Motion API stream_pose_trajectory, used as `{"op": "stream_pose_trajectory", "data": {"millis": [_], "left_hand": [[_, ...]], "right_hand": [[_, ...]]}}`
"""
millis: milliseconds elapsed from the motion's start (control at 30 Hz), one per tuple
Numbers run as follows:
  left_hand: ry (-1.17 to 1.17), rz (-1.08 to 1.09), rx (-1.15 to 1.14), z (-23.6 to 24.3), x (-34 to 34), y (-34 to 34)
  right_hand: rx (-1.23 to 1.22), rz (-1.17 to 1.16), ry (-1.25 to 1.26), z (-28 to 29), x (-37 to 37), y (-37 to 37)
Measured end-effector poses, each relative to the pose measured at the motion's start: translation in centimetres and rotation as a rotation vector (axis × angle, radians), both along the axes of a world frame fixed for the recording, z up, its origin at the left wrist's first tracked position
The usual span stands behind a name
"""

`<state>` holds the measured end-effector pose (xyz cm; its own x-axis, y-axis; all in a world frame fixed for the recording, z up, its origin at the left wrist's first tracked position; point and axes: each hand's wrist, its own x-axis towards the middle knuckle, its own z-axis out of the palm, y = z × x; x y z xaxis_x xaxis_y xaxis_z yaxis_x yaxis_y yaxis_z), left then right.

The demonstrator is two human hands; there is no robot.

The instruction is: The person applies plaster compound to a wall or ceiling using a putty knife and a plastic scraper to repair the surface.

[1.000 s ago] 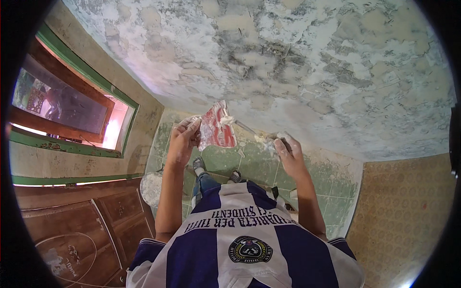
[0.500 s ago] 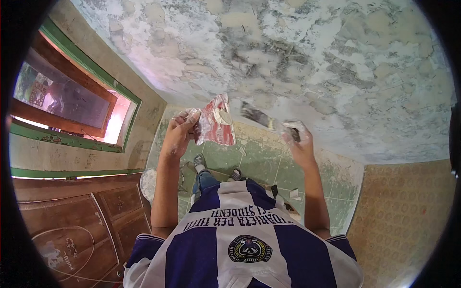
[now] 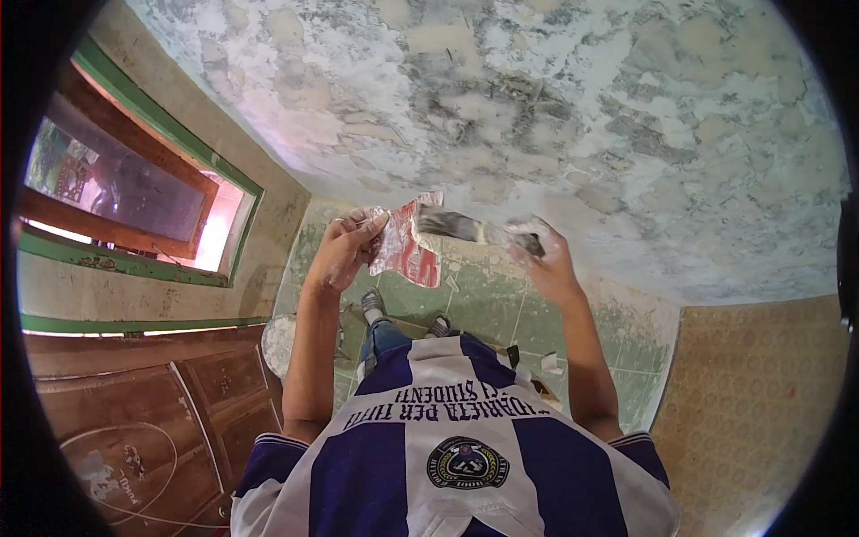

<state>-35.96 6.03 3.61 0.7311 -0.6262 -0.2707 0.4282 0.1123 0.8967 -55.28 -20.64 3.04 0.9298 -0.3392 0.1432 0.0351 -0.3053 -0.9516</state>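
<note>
Your right hand is closed around the handle end of a scraper, whose dark, motion-blurred blade points left. Your left hand pinches the left edge of a creased red-and-white sheet between thumb and fingers, holding it up in front of you. The blade's tip overlaps the sheet's right part; whether the two touch, you cannot tell from this view. Pale smears mark the fingers of both hands.

Nearer, your purple-and-white striped shirt fills the near middle, and your feet stand beyond it on a green tiled floor with pale dust and stains. A small white object lies on the floor to the right, and a pale rounded thing sits left, beside your left forearm.

On the far side rises a patchy white, grey and beige wall. Far left is a green-framed window; near left, brown wooden panelling. A tan patterned surface stands to the right.
</note>
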Motion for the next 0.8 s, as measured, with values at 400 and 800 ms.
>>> {"op": "stream_pose_trajectory", "data": {"millis": [400, 800], "left_hand": [[0.023, -0.026, -0.02, -1.2, 0.2, -0.4], [0.167, 0.053, -0.127, -0.3, 0.6, -0.1]], "right_hand": [[0.174, -0.091, -0.132, 0.2, 0.1, 1.5], [0.923, 0.012, 0.325, -9.3, -1.3, 0.2]]}}
